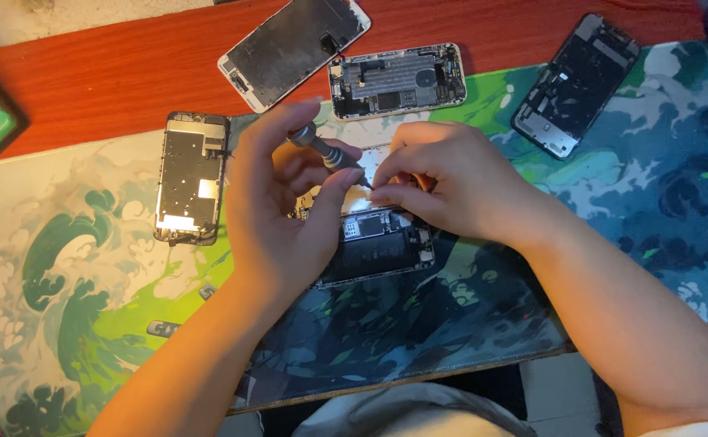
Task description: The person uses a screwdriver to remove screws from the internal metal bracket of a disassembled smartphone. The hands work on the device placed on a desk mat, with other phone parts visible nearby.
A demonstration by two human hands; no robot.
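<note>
Your left hand [277,218] holds its grip closed around the screwdriver [327,154]; just beyond its tip, your right hand [443,182] pinches fingertips together, steadying the opened phone [374,247] beneath both hands.

The screwdriver [327,151] is showing a grey, dull-metal handle with a ribbed grip, and the opened phone [374,247] under the hands is showing bare metal plates and dark, matt parts inside. The mat [87,275] is looking like smooth, soft cloth or rubber with a printed wave pattern and a faint sheen, while the surface [103,73] beneath it is looking like reddish wood with a fine grain and a light gloss. The screen panel [293,48] at the top is showing a dark, dusty glass face in a white plastic frame, and the phone shell [395,79] beside it is gleaming as brushed metal.
</note>
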